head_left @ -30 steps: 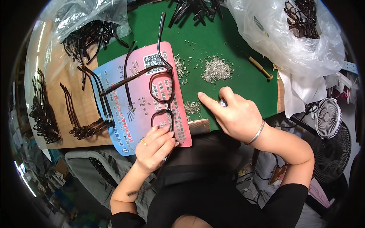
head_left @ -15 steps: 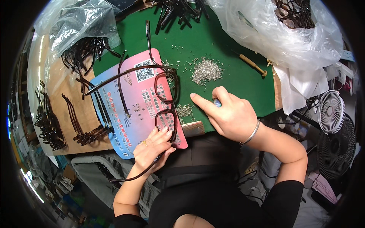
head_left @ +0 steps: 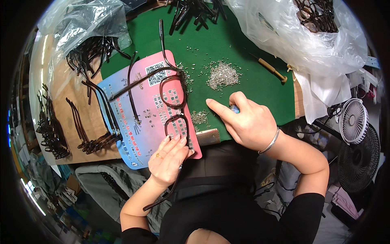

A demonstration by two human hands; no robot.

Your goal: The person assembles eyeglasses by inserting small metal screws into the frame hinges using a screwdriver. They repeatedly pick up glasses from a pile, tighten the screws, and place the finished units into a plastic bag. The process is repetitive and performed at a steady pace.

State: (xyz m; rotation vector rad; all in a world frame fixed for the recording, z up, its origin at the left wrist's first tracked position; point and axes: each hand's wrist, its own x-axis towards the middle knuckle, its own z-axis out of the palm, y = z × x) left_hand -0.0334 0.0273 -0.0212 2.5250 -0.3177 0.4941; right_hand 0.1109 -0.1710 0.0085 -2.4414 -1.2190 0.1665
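Observation:
A dark brown glasses frame [head_left: 187,129] lies over a pink and blue printed mat [head_left: 142,110]. One temple reaches left across the mat; the other hangs past the table's front edge. My left hand [head_left: 165,160] is closed on the frame's near end, fingers on the lower rim, thumb hidden. To the right, my right hand [head_left: 252,125] curls around a small blue-ended object [head_left: 235,108], mostly hidden in the palm, its index finger stretched toward the metal bits. Beside the frame is a small pile of tiny metal parts [head_left: 199,118]; a larger pile [head_left: 223,75] sits beyond.
Loose temples [head_left: 109,105] lie on and left of the mat, near stacked dark frames [head_left: 53,130]. Plastic bags [head_left: 280,28] stand at the back. A brass-handled screwdriver [head_left: 272,70] rests on the green cloth [head_left: 260,95]. Two fans [head_left: 354,120] are at right.
The glasses frame has turned slightly on the mat, its hanging temple swinging right and downward. My left hand has shifted a little right with it; my right hand stays almost still.

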